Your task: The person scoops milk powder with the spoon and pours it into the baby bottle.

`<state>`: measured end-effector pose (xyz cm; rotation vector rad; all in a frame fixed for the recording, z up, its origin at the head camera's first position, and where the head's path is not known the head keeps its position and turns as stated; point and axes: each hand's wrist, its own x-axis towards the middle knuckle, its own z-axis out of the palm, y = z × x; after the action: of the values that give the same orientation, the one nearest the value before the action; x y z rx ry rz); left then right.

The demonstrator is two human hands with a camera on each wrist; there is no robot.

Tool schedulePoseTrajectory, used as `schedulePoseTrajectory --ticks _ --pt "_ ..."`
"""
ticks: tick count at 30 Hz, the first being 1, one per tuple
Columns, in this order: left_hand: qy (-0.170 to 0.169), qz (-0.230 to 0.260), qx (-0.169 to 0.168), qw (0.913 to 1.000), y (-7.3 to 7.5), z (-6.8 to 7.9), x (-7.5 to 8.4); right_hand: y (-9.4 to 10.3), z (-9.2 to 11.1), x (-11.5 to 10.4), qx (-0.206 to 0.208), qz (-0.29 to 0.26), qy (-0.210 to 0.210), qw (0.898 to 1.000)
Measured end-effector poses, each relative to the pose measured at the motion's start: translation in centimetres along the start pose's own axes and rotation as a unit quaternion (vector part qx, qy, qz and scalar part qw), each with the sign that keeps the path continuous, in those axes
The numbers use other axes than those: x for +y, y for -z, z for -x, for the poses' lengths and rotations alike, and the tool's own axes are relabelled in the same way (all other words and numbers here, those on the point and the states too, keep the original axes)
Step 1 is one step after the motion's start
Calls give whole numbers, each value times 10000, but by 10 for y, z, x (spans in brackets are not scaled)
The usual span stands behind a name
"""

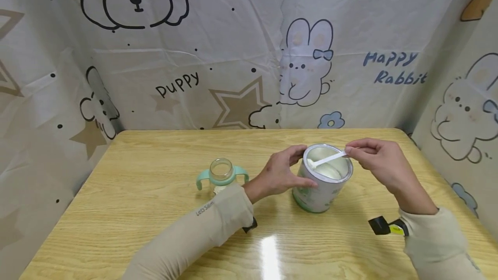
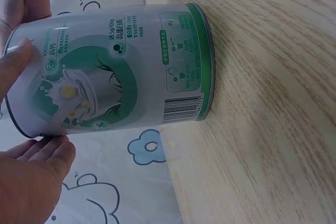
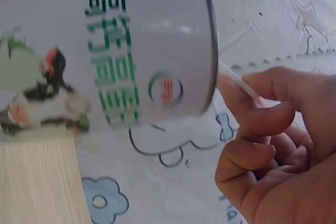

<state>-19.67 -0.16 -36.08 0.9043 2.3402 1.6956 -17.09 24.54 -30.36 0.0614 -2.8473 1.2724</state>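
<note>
A white and green milk powder can [image 1: 317, 195] has its lid off and pale powder inside. My left hand [image 1: 278, 172] grips it near the rim, thumb on the near side and fingers on the far side; the left wrist view shows the same can [image 2: 121, 72] from its barcode side. Between thumb and fingertips, my right hand [image 1: 383, 165] pinches the handle of a white scoop [image 1: 330, 158]. The scoop's bowl, with powder in it, is at the can's inner left wall. In the right wrist view, only the scoop's handle [image 3: 239, 82] shows; the can hides its bowl.
Left of the can stands an uncapped baby bottle [image 1: 221, 176] with mint-green handles and some powder inside, partly hidden by my left sleeve [image 1: 218, 215]. Everything is on a wood-grain table [image 1: 155, 159], with a printed cloth [image 1: 241, 55] hanging behind and at the sides.
</note>
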Motion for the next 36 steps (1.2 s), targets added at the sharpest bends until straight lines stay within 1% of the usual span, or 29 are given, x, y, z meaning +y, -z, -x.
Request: schedulePoseTrajectory --ticks 2,4,9,13,17,23,29,36 --pt "-9 -7 -13 10000 -1 0 0 3 1 5 152 -104 -122 9998" --pt "-9 -27 -23 10000 0 0 0 6 2 9 275 -76 -133 9995" --pt "-14 -17 -16 10000 1 1 0 8 4 15 379 255 -28 9990" --pt "-13 -20 29 10000 2 1 0 8 2 15 411 280 -6 9988" --pt "47 -131 33 9999 2 2 0 9 1 14 346 106 -126 9993" --pt "293 -374 23 9989 6 6 1 11 2 16 330 -230 -159 9991" --pt "507 -297 47 9983 14 10 3 14 1 15 330 -594 -160 9976" --pt "659 -264 90 9974 22 14 5 17 0 13 364 -799 -204 9959"
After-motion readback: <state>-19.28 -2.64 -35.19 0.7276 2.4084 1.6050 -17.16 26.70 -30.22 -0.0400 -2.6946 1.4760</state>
